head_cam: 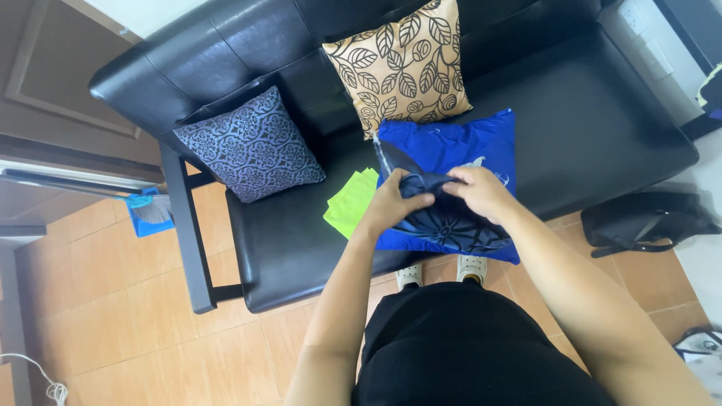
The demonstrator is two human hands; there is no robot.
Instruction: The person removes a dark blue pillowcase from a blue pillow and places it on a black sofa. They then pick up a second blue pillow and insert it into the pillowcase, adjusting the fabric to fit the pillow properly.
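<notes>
A bright blue pillow (pixel 459 150) lies on the seat of a black sofa (pixel 602 120). A dark navy patterned cover (pixel 444 218) is bunched over its near half. My left hand (pixel 395 203) and my right hand (pixel 477 188) both grip the gathered edge of that cover, close together above the pillow's middle. A lime green cloth (pixel 352 203) lies flat on the seat just left of the pillow.
A tan leaf-print cushion (pixel 402 64) leans on the sofa back. A dark blue patterned cushion (pixel 252 143) rests at the left armrest. A black bag (pixel 647 219) sits on the tiled floor at right, a blue dustpan (pixel 150 210) at left.
</notes>
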